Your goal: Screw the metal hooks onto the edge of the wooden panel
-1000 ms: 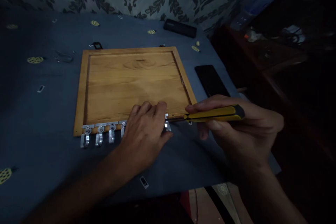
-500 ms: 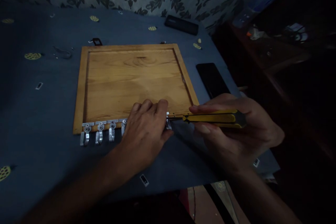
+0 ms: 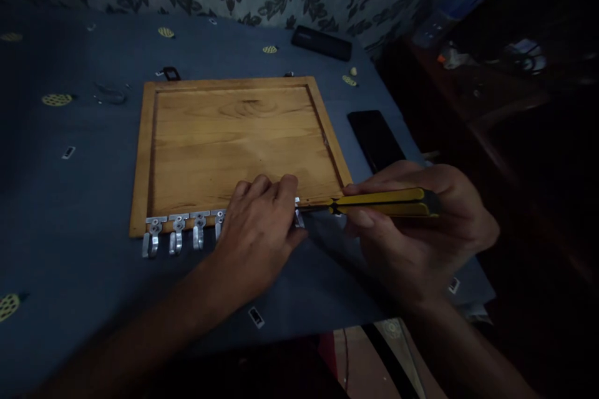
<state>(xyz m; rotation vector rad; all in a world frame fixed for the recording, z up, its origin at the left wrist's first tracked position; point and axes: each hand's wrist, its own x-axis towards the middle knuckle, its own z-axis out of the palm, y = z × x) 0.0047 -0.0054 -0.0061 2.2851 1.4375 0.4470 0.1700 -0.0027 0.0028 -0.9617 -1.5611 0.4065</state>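
A wooden board with a raised frame lies flat on the cloth. Along its near edge sits a row of silver metal hooks, several of them showing. My left hand is closed over this edge, fingers on the wood and thumb low, around a further metal hook that peeks out to the right. In my right hand is a yellow and black screwdriver, held sideways between thumb and fingers. Its shaft points left at that hook; the tip is hidden by my left hand.
A black phone rests right of the board, beyond my right hand. Toward the patterned wall lies a dark oblong case. A small dark clip-like piece touches the board's far side. The blue tablecloth ends at the right.
The screwdriver handle has turned about its length and shifted slightly up in my right hand. My left hand keeps its place on the hook. The whole view has drifted a little.
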